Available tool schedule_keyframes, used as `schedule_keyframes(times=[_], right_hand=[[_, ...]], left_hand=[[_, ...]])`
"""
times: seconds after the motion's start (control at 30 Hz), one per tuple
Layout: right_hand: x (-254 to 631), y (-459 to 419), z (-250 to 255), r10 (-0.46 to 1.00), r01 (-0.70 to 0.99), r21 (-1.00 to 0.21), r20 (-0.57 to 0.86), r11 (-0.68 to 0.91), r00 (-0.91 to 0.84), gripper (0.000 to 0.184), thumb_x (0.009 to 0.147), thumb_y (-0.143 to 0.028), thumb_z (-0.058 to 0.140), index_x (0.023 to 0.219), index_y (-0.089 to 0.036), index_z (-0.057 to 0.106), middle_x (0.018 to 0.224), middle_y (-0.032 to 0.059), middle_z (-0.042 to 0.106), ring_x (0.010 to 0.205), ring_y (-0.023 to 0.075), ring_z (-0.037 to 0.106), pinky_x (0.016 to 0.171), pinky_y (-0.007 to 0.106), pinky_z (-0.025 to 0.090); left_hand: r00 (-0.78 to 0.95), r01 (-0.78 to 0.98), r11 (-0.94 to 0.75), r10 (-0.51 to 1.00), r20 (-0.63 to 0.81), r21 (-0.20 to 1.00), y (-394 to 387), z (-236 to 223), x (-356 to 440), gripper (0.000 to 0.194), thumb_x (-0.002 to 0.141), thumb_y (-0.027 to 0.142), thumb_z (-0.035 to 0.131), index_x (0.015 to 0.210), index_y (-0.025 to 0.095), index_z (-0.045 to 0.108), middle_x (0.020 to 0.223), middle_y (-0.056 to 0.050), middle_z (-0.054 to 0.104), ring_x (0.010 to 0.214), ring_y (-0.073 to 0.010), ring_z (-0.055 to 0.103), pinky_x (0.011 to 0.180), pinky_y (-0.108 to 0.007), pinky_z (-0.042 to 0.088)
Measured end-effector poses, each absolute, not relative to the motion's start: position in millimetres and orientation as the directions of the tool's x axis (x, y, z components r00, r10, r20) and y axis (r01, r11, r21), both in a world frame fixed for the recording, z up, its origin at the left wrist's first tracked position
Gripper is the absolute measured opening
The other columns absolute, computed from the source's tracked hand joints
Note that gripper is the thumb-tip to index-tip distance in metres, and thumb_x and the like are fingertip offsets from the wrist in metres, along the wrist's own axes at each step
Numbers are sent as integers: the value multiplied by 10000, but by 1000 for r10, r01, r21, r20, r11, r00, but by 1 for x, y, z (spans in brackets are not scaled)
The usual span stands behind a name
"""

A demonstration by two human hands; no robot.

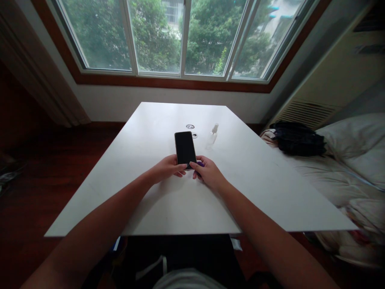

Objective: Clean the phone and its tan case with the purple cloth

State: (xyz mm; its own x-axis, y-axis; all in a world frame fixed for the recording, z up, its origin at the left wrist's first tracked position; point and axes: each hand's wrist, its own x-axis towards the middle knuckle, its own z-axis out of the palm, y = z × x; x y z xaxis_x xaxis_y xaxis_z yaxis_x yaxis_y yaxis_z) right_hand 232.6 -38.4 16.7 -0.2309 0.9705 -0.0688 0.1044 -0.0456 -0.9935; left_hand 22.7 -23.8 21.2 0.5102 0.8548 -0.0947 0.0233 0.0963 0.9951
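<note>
A smartphone (185,147) with a dark screen is held up above the white table (135,140), its screen facing me. My left hand (166,168) is closed on its lower left edge, thumb near the bottom. My right hand (210,173) grips the lower right corner, with its thumb on the front by the home button. A small purple item (200,163) shows between the fingers of my right hand; its kind is mostly hidden. Beyond the phone, a clear spray bottle (213,135) stands on the table to the right.
Two small round pieces, one farther (190,126) and one nearer (194,135), lie behind the phone. A window (180,80) faces the table's far edge. On the right, a black bag (297,138) rests on pale bedding (349,140). A curtain (45,68) hangs at left.
</note>
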Motion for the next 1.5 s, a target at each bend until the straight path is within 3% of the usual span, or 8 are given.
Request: schedule_keyframes(times=[0.3,0.47,0.67,0.8,1.07,1.23,1.37,1.5], right_hand=[[234,-35,14,988,199,-979,-70,-42,-137,514,877,-563,703,1230,-200,618,805,29,724,502,113,582,424,230,419],[245,-26,13,985,-59,-991,-114,-123,-132,422,781,-270,756,1189,-194,680,1135,99,731,900,204,725,748,319,605],[258,-23,10,989,509,-848,133,146,-62,350,909,-411,663,1176,-215,773,1244,104,700,1171,262,649,1065,432,489],[263,-23,11,984,668,-729,179,147,-21,453,970,-523,567,1282,-248,746,1140,118,699,1046,263,669,1014,462,497],[256,-26,15,996,221,-973,45,60,-75,614,855,-558,740,1355,-208,669,1025,75,770,884,224,709,837,402,580],[243,-36,23,923,-100,-994,-1,-43,-384,709,779,-419,851,1407,-225,586,1090,71,783,901,227,748,804,363,601],[241,-36,19,884,-93,-993,-16,-67,-467,773,757,-388,861,1441,-228,538,1088,79,787,893,247,757,766,376,610],[244,-32,10,928,133,-990,-5,48,-373,700,748,-358,851,1385,-209,600,1082,75,777,842,206,733,712,317,589]], left_hand=[[299,84,150,939,-168,985,-22,22,24,566,741,458,870,1106,99,629,809,-107,740,662,-187,698,673,-357,581],[189,336,120,963,-191,934,-15,20,15,456,872,449,722,1174,116,642,794,-94,747,554,-169,649,549,-292,501],[55,751,-64,998,34,657,-5,13,1,508,919,433,611,1335,143,624,944,-110,774,798,-232,706,680,-308,457],[63,839,-64,998,21,540,-6,13,-1,574,932,508,561,1396,170,581,984,-114,770,822,-254,698,698,-327,450],[119,920,-147,988,99,364,-18,24,-1,612,893,666,571,1313,231,667,1048,-142,768,920,-307,705,800,-379,486],[307,668,-439,898,315,601,-24,34,13,453,973,570,521,1149,224,754,1068,-94,757,891,-237,679,812,-347,493],[437,413,-428,867,238,804,-27,27,23,357,933,471,622,1114,192,751,963,-57,764,822,-200,672,738,-294,504],[426,457,-410,880,211,789,-27,21,23,251,924,406,638,1022,208,755,919,-34,768,824,-198,685,759,-295,518]])
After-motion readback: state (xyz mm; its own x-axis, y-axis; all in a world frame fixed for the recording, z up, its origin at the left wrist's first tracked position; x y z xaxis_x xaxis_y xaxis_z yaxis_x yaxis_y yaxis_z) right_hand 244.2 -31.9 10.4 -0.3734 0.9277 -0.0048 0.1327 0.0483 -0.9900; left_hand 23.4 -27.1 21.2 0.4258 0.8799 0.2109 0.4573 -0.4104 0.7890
